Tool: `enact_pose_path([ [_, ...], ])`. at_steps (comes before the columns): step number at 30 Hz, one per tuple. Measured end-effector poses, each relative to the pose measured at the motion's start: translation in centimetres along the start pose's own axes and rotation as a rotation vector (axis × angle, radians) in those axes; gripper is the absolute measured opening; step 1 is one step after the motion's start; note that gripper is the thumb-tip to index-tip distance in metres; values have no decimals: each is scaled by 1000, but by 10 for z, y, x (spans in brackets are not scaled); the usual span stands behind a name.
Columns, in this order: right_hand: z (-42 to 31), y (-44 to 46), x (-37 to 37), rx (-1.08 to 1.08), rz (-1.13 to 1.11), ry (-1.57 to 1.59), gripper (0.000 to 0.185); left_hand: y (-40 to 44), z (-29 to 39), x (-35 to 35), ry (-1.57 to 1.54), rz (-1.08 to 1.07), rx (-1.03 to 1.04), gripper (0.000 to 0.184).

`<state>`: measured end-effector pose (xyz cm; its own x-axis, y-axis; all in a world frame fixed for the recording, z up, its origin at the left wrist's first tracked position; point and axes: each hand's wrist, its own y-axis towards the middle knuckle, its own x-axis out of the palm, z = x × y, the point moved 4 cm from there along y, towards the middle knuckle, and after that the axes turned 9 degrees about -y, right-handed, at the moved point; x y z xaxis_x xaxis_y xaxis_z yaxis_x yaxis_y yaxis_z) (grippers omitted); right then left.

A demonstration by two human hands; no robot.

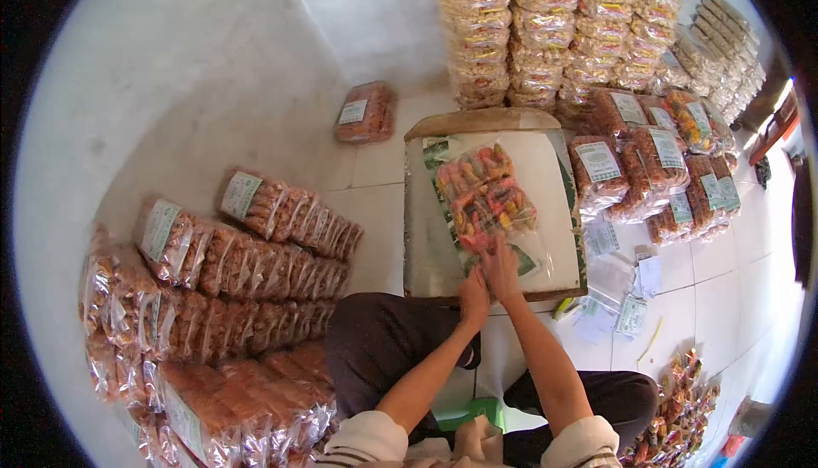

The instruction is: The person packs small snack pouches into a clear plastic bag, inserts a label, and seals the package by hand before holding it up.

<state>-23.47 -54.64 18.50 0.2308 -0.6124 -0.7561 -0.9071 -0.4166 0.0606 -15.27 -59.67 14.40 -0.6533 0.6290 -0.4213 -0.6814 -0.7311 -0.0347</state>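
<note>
A clear plastic bag of colourful snack pieces [486, 191], pink, yellow and brown, lies flat on a low board-topped table [545, 149] in front of me. My left hand [475, 296] is closed at the bag's near end, fingers pinched on the plastic. Just beside it, my right hand [501, 267] reaches further onto the bag, its fingers bunched by the nearest pink pieces. The fingertips of both hands are partly hidden. Loose clear film spreads to the right of the snacks.
Packed brown snack bags [247, 276] stand in rows at left, and more labelled bags [630, 161] are piled at right. Tall stacks of pale bags [477, 34] line the back. One pack [366, 113] lies alone. Paper labels [631, 315] and loose wrapped pieces [677, 408] are on the tiles.
</note>
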Motion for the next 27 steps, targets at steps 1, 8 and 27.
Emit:
enact_pose_path([
  [1, -1, -1, 2, -1, -3, 4, 29, -5, 2, -2, -19, -32, -16, 32],
  [8, 25, -10, 14, -107, 59, 236, 31, 10, 19, -18, -7, 349, 15, 34],
  [27, -2, -21, -13, -272, 452, -160, 23, 132, 80, 7, 684, -509, 937, 59],
])
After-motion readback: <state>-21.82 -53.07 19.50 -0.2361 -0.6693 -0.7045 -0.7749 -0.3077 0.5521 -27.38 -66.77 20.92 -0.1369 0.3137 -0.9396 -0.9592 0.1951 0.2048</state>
